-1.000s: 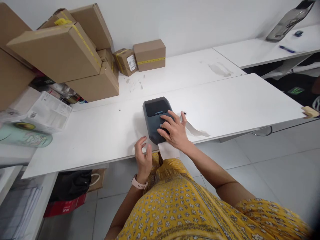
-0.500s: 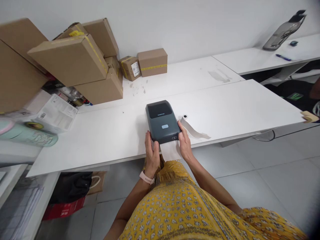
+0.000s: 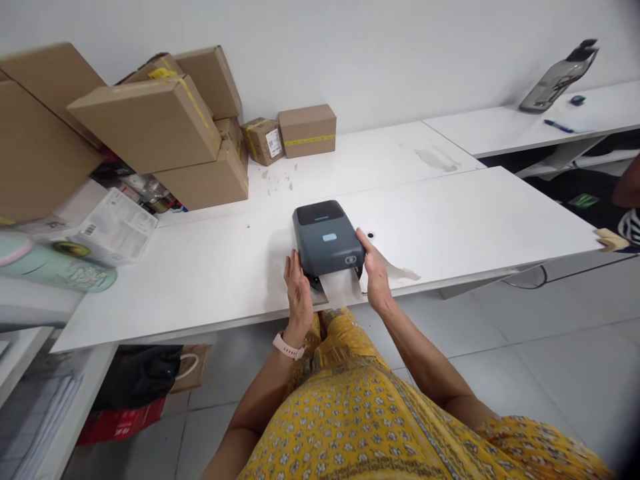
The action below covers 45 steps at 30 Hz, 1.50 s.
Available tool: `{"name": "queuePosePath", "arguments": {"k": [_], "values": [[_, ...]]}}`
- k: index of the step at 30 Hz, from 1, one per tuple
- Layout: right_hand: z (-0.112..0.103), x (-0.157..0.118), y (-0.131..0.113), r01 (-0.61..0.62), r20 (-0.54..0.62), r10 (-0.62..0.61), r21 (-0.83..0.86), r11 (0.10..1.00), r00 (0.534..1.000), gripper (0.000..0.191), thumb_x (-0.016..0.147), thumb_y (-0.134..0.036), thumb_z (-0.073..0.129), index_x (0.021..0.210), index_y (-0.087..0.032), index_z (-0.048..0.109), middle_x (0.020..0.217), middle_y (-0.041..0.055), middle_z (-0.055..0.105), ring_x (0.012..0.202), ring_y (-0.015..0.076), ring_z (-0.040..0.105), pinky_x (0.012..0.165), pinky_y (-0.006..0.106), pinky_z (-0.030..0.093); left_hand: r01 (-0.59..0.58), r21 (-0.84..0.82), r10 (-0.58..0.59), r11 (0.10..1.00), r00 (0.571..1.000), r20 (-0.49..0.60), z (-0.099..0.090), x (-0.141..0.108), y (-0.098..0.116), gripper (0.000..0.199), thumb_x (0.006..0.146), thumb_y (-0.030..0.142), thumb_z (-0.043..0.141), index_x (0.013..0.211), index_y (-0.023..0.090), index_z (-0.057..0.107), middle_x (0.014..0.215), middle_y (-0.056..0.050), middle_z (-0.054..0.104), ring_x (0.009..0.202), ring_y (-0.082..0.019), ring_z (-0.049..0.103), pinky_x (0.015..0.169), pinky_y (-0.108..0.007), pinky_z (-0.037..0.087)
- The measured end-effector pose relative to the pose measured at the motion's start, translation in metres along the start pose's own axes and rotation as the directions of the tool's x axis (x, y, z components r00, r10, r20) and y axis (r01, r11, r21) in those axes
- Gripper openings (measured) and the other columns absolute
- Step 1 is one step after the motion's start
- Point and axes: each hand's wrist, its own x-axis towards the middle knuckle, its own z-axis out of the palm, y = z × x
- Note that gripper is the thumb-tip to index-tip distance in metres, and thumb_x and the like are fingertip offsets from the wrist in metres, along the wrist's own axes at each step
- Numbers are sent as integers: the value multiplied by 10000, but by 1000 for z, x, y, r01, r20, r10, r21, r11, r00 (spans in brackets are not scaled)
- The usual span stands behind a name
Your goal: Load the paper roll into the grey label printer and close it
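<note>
A: Where does the dark grey device [image 3: 325,247] sit?

B: Mid-frame, on the white table [image 3: 200,273] near its front edge, its front end raised over a dark gap

A: How is the left hand [image 3: 299,293] placed?

B: At the device's left front corner; its fingers are extended, not clenched, and close against the side, though I can't tell whether they grasp it

A: The right hand [image 3: 376,277]?

B: At the device's right side, one finger stretched along the edge and the rest mostly hidden, so I can't tell if they are grasping either

A: What shows under the raised end?

B: A strip of pale paper [image 3: 341,288], between the two hands

A: Anything beside the right hand?

B: A small paper roll [image 3: 371,236], with a loose tail [image 3: 403,272] trailing to the right

A: Farther out?

B: Cardboard boxes [image 3: 145,123] piled at upper left, a mint-green bottle [image 3: 70,270] at the left edge, and a grey bottle [image 3: 555,81] near a blue pen [image 3: 559,126] at upper right
</note>
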Motion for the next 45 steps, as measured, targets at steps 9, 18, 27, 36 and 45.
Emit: {"name": "queuePosePath", "arguments": {"k": [9, 18, 27, 36, 45], "values": [[31, 159, -45, 404, 10, -419, -285, 869, 908, 653, 1101, -653, 149, 1659, -336, 269, 1668, 74, 440, 1573, 301, 385, 1253, 613, 381, 141, -97, -154, 985, 977, -149, 8, 106, -2, 528, 986, 388, 605, 1467, 173, 572, 1564, -163, 584, 1481, -282, 536, 1264, -439, 390], [52, 296, -6, 489, 221, -438, -315, 814, 871, 815, 1038, -793, 204, 1560, -207, 426, 1444, 138, 588, 1389, 335, 590, 1156, 620, 458, 320, -48, -321, 946, 947, -8, 25, 97, -37, 848, 752, 52, 686, 1555, 204, 459, 1610, -148, 542, 1486, -311, 532, 1256, -465, 416], [25, 181, -26, 656, 578, -430, -259, 709, 693, 362, 1053, -459, 526, 1285, -242, 700, 1261, 90, 758, 1188, 296, 702, 1003, 473, 586, 346, -76, -349, 935, 937, -31, 28, 103, -40, 844, 719, 12, 668, 1530, 134, 466, 1550, -192, 600, 1411, -314, 606, 1195, -452, 471], [63, 180, 7, 550, 889, 290, -448, 704, 353, 941, 750, -447, 846, 1589, -226, 480, 1559, 151, 608, 1340, 406, 653, 1067, 485, 556, 407, 100, -405, 908, 914, -41, 24, 99, -18, 848, 718, 35, 629, 1526, 240, 473, 1429, -69, 721, 1380, -296, 634, 1194, -453, 452], [-9, 195, -20, 238, 921, -115, 25, 971, 373, 1079, 684, -407, 889, 1619, -209, 389, 1622, 135, 512, 1435, 349, 548, 1186, 444, 473, 378, 101, -376, 920, 926, -41, 24, 97, -25, 892, 740, 57, 625, 1587, 225, 404, 1496, -77, 676, 1416, -298, 605, 1230, -467, 416]]}}
